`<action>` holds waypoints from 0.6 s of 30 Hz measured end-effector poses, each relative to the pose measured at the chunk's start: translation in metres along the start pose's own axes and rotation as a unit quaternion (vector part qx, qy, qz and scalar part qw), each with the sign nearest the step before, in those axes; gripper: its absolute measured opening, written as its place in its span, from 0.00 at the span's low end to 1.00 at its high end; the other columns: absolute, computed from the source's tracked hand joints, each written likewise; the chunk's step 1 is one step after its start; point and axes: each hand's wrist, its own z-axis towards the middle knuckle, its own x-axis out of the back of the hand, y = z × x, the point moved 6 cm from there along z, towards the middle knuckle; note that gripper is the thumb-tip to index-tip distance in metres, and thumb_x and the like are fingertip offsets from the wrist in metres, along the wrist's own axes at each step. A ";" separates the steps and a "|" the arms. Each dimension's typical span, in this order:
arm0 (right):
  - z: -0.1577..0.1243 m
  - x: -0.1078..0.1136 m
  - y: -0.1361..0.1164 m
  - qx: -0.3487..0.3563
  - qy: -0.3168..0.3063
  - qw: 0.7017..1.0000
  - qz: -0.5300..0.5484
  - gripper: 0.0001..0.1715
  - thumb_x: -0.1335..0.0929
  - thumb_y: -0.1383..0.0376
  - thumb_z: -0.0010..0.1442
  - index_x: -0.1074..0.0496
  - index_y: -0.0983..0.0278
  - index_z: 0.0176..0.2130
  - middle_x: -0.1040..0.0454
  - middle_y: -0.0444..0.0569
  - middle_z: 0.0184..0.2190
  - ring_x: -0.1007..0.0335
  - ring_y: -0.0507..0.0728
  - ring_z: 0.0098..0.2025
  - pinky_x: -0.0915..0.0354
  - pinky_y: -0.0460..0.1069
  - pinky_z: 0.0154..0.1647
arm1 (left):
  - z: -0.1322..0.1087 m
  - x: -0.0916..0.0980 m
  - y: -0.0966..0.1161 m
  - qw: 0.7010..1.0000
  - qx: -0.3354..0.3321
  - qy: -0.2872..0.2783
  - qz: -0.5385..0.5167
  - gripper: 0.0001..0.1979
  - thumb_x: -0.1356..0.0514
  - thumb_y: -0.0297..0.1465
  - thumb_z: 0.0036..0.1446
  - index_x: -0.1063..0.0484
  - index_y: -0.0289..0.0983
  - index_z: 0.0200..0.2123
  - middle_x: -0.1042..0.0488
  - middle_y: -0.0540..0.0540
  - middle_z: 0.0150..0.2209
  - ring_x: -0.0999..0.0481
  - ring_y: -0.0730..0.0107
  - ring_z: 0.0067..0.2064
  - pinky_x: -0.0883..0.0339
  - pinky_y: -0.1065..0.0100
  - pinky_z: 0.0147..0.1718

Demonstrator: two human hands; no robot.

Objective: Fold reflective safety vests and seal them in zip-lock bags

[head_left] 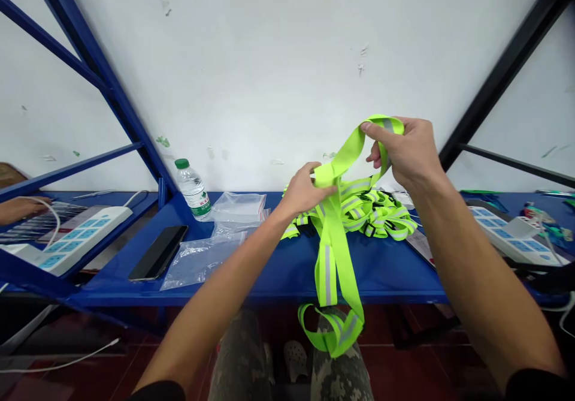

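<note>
Risk: yellow-green strap (333,227) hangs past counter (276,276) front edge over right leg (341,382), could snag there; slack loops could twist or catch strap pile (390,214)
Left hand (308,192) pinching strap, free end at 5–6 o'clock, strap pile at 3
Right hand (409,146) pinching upper loop, 2 o'clock from left

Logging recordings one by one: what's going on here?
A person holds a neon-yellow strap in both hands, the left hand lower, the right hand higher at a loop. A length dangles below the edge of the blue table. Behind lies a heap of similar straps; plastic bags, a phone and a bottle sit to the left.
</note>
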 end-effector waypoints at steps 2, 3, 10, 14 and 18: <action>-0.001 0.010 0.005 0.015 0.054 0.998 0.003 0.18 0.25 0.52 0.50 0.29 0.60 0.25 0.37 0.41 0.13 0.40 0.51 0.14 0.42 0.49 0.13 | 0.006 0.015 -0.011 0.998 0.006 0.067 -0.003 0.23 0.32 0.25 0.43 0.27 0.33 0.47 0.24 0.38 0.47 0.24 0.61 0.44 0.30 0.62 0.44; 0.000 0.016 0.009 0.015 0.077 0.997 0.010 0.17 0.25 0.52 0.50 0.29 0.60 0.25 0.37 0.41 0.13 0.40 0.51 0.15 0.42 0.49 0.14 | 0.008 0.023 -0.017 0.996 0.031 0.086 -0.022 0.20 0.34 0.24 0.45 0.26 0.34 0.44 0.24 0.40 0.47 0.24 0.64 0.43 0.30 0.64 0.43; 0.009 0.026 0.032 -0.024 0.170 0.984 0.042 0.15 0.27 0.56 0.54 0.32 0.59 0.24 0.38 0.41 0.13 0.41 0.51 0.16 0.41 0.49 0.16 | -0.004 0.016 -0.028 0.988 0.111 -0.029 -0.099 0.22 0.32 0.37 0.47 0.31 0.38 0.45 0.25 0.41 0.44 0.23 0.67 0.38 0.29 0.62 0.39; 0.009 -0.006 0.029 0.012 0.114 0.993 0.009 0.17 0.27 0.53 0.53 0.33 0.59 0.25 0.38 0.40 0.14 0.38 0.52 0.17 0.39 0.49 0.16 | -0.014 -0.023 -0.026 0.997 0.042 -0.046 0.049 0.35 0.28 0.45 0.40 0.35 0.39 0.49 0.27 0.37 0.48 0.24 0.58 0.44 0.32 0.59 0.44; 0.010 -0.021 0.037 -0.010 0.081 0.996 0.045 0.17 0.28 0.50 0.53 0.33 0.59 0.30 0.34 0.41 0.16 0.32 0.54 0.21 0.32 0.50 0.21 | -0.017 -0.017 -0.023 0.985 -0.018 0.121 0.121 0.27 0.36 0.41 0.52 0.37 0.38 0.52 0.28 0.36 0.49 0.27 0.53 0.50 0.36 0.59 0.50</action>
